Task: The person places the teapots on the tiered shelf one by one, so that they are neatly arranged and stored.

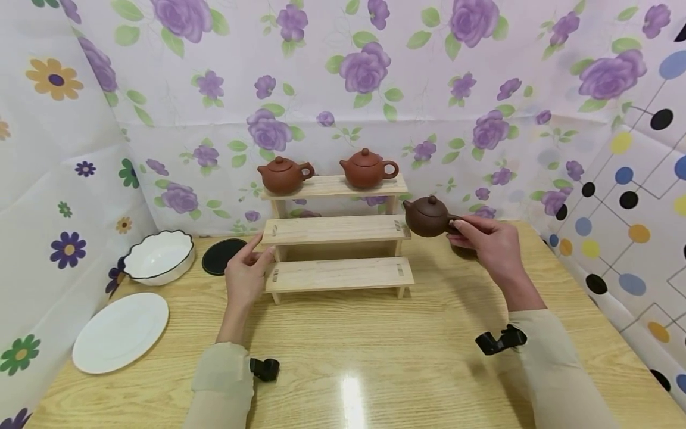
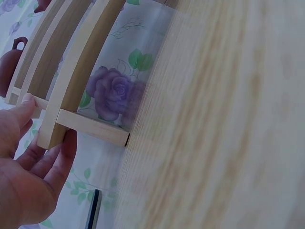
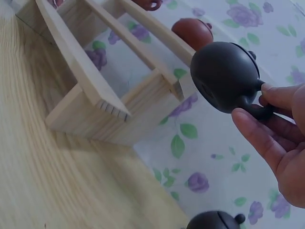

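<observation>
A three-step wooden display stand stands on the table, with two reddish-brown clay teapots on its top step. My left hand holds the left end of the stand; in the left wrist view its thumb and fingers lie around the end of a step. By its handle, my right hand pinches a dark brown teapot in the air, beside the right end of the middle step. Another dark teapot sits on the table, mostly hidden behind my right hand in the head view.
At the left are a white scalloped bowl with a dark rim, a white plate and a black round mat. Flowered cloth hangs behind the table, and patterned cloth covers both sides.
</observation>
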The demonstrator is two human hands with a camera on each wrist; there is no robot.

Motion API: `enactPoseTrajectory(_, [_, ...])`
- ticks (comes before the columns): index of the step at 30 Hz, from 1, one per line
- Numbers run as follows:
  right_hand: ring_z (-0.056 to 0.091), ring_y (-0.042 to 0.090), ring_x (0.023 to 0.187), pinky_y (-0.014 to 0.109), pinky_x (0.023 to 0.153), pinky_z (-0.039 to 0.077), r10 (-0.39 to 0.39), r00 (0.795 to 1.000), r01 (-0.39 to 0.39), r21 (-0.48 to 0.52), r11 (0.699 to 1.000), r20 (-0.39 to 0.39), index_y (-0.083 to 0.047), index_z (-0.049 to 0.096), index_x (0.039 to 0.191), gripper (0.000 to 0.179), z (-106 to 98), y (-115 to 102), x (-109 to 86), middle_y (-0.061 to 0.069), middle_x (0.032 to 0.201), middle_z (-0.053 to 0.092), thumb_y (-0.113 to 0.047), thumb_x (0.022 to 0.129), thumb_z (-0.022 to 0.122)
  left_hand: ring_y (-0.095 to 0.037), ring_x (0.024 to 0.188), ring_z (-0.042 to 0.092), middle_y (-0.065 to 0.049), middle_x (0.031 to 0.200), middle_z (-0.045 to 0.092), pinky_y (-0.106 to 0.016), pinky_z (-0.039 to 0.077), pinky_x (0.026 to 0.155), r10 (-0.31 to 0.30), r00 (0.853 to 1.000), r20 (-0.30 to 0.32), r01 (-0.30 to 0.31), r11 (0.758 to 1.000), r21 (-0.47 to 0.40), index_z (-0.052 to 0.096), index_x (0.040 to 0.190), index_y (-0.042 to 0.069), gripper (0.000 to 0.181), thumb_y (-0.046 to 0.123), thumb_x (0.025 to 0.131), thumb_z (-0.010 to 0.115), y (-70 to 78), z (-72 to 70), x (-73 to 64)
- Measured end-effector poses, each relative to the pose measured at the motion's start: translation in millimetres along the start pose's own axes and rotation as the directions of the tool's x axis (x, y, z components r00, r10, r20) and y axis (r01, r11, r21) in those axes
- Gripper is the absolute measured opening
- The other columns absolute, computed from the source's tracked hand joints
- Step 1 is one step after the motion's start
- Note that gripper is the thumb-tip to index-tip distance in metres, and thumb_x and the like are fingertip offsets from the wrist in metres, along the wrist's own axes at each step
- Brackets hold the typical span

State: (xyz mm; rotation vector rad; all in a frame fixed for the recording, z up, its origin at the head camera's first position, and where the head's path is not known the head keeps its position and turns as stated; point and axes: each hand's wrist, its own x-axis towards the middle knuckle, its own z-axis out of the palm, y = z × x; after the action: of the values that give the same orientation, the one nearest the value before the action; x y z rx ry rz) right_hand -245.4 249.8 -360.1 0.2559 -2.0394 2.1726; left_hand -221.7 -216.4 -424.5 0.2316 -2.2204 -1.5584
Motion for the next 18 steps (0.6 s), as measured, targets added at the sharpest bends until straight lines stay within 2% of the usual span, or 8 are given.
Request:
enactPoseTrajectory(5, [0.080, 0.013, 0.082, 0.029, 0.078, 0.062, -0.041, 0.998, 0.044, -0.079, 0.996, 0.042, 0.009, 0.073, 0.125, 0.038, 13, -8, 6.9, -0.002, 0.098, 0.082, -0.019, 0.099, 0.077, -0.007, 0.070, 0.059, -0.017, 0.096, 0.076, -0.021, 0.043, 0.058, 0.009, 1.000, 0.001, -0.009, 1.000, 0.001, 0.065, 0.147, 0.026, 0.047, 0.035, 0.102, 0.074, -0.5, 0.8, 0.4])
enactPoseTrajectory(9, [0.080, 0.013, 0.083, 0.030, 0.080, 0.062, -0.052, 0.997, 0.058, -0.103, 0.993, 0.062, 0.009, 0.074, 0.125, 0.037, 25, -13, 11.7, -0.003, 0.097, 0.082, -0.018, 0.100, 0.076, -0.010, 0.076, 0.064, -0.021, 0.098, 0.075, -0.021, 0.044, 0.059, 0.007, 1.000, -0.001, -0.007, 1.000, -0.003, 0.065, 0.148, 0.026, 0.047, 0.034, 0.102, 0.074, -0.2, 1.4, 0.0])
enactPoseTrajectory(13, [0.081, 0.015, 0.083, 0.031, 0.080, 0.062, -0.059, 0.995, 0.064, -0.053, 0.997, 0.085, 0.013, 0.072, 0.124, 0.037, 37, -17, 15.4, 0.000, 0.097, 0.082, -0.014, 0.099, 0.076, -0.011, 0.080, 0.066, -0.022, 0.099, 0.075, -0.020, 0.045, 0.060, 0.003, 1.000, -0.003, -0.003, 1.000, -0.005, 0.065, 0.147, 0.027, 0.047, 0.032, 0.102, 0.074, 0.9, 1.4, -0.3])
enactPoseTrajectory(18, [0.081, 0.017, 0.084, 0.032, 0.081, 0.062, -0.054, 0.992, 0.055, -0.007, 0.998, 0.116, 0.017, 0.068, 0.127, 0.041, 54, -18, 18.6, 0.002, 0.098, 0.081, -0.012, 0.099, 0.076, -0.004, 0.081, 0.066, -0.023, 0.102, 0.074, -0.019, 0.047, 0.063, -0.006, 1.000, 0.000, 0.006, 1.000, -0.005, 0.064, 0.148, 0.024, 0.048, 0.032, 0.102, 0.074, 2.7, 0.8, -0.2])
